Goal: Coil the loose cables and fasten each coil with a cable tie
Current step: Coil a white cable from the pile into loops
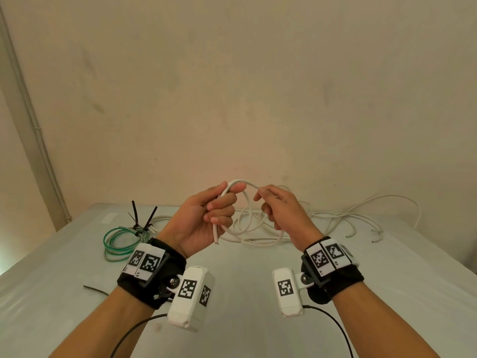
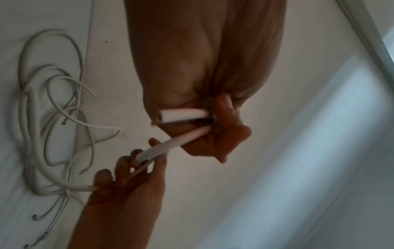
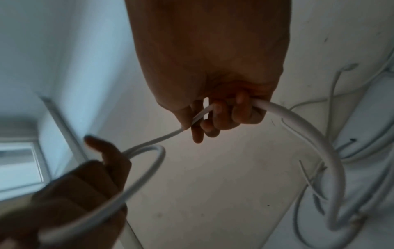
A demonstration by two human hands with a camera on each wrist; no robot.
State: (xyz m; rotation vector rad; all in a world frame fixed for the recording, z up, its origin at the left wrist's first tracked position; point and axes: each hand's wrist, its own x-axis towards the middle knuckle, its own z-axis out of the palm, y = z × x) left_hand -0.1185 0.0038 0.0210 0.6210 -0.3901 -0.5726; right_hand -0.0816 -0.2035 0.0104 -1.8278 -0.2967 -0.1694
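A thick white cable point(image 1: 246, 202) runs between both raised hands above the table. My left hand point(image 1: 219, 210) grips it in a fist, a small loop arching over the top and the cut end point(image 1: 215, 235) poking out below. The left wrist view shows that cut end point(image 2: 183, 114) lying across the palm. My right hand point(image 1: 273, 208) holds the same cable point(image 3: 298, 131) in curled fingers; from there it sweeps down to the loose white tangle point(image 1: 335, 220) on the table. A green cable coil point(image 1: 120, 241) with black ties point(image 1: 144, 218) lies at the left.
A pale table point(image 1: 245, 293) meets a beige wall point(image 1: 232, 86) right behind the tangle. One loose black cable tie point(image 1: 95, 290) lies near my left wrist. Black leads trail from both wrist cameras. A pipe runs down the left corner of the wall.
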